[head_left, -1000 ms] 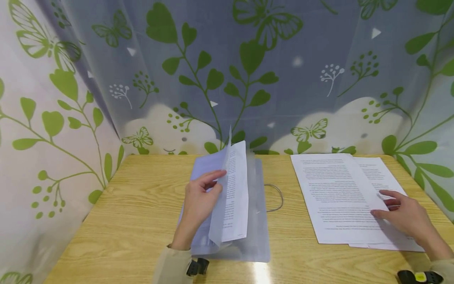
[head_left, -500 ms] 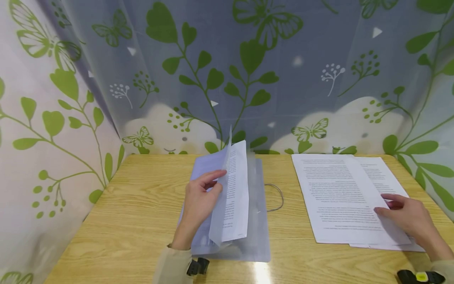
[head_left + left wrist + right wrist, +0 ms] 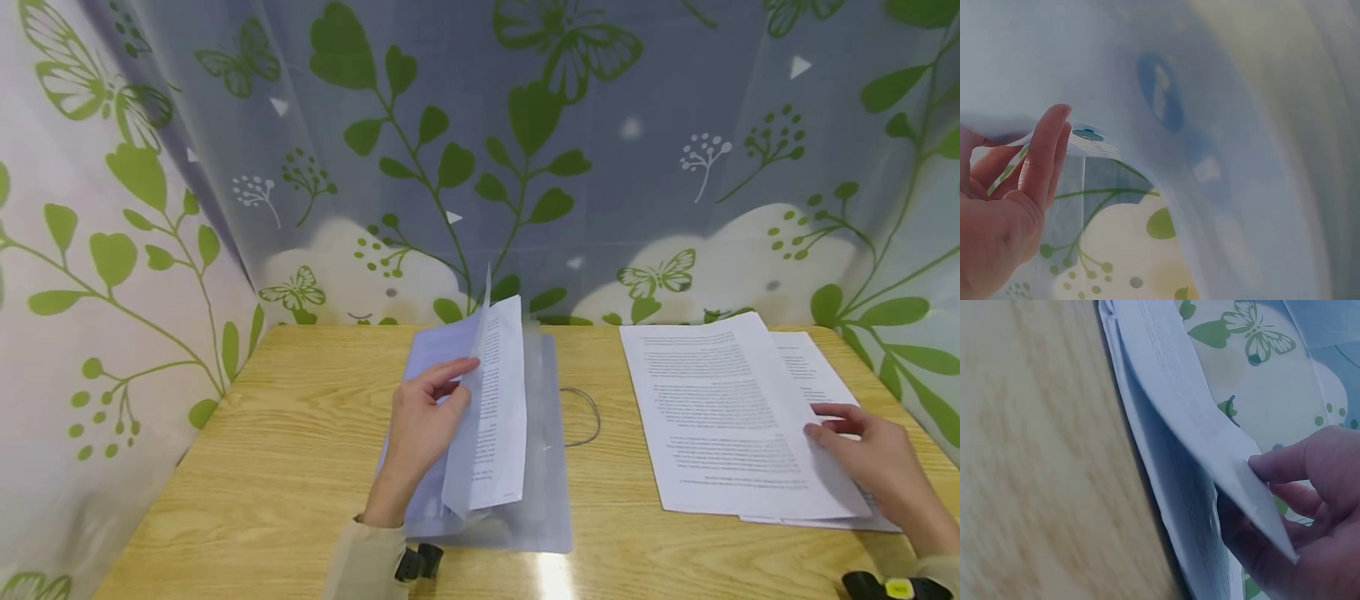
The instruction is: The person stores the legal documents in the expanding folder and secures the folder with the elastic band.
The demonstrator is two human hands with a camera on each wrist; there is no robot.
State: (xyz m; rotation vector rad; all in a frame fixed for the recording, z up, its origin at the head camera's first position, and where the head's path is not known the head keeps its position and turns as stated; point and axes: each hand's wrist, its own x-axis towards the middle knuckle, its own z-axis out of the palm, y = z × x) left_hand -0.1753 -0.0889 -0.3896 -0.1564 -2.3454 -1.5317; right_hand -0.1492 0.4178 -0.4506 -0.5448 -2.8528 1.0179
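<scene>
The left hand [image 3: 429, 425] pinches a raised clear sleeve [image 3: 461, 450] of the translucent folder [image 3: 551, 467], which lies at mid-table with its pages spread. Inside, a printed sheet [image 3: 506, 417] stands tilted. In the left wrist view, fingers of the left hand [image 3: 1022, 194] hold the edge of a pale sheet. At the right, the right hand [image 3: 873, 462] pinches the right edge of the top printed paper [image 3: 712, 417], which curves up from the papers [image 3: 810, 367] beneath. The right wrist view shows thumb and fingers of the right hand [image 3: 1304, 512] on either side of the lifted paper [image 3: 1210, 437].
A thin grey elastic loop [image 3: 597, 417] sticks out from the folder's right side onto the wooden table [image 3: 270, 467]. Behind the table hangs a patterned curtain [image 3: 637, 183] with leaves and butterflies, which also covers both sides.
The right hand has moved slightly right, and the top paper's right edge has risen, with its upper corner curving up. The left hand and folder look the same.
</scene>
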